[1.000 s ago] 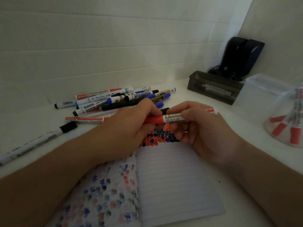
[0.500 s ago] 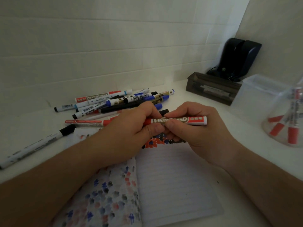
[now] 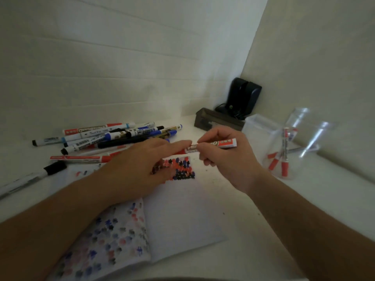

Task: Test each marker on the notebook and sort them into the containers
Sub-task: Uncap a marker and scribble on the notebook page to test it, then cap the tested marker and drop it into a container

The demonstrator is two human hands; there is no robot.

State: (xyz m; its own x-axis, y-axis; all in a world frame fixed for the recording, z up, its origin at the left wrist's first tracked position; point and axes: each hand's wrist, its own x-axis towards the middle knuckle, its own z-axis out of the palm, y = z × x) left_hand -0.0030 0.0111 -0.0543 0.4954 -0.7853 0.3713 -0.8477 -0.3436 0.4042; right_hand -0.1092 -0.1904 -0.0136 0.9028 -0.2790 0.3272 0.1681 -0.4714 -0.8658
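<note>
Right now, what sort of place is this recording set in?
Probably a desk tucked into a white-walled corner, at home or in an office. A pile of markers lies beside an open notebook covered in test scribbles, with a clear cup and a dark tray further back.

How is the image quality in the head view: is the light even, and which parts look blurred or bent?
Head view: dim, uneven light, brightest on the notebook page near the hands; the left hand is motion-blurred, the right hand and red marker sharper; wide-angle bending curves the wall lines; the clear cup shows glare streaks.
</note>
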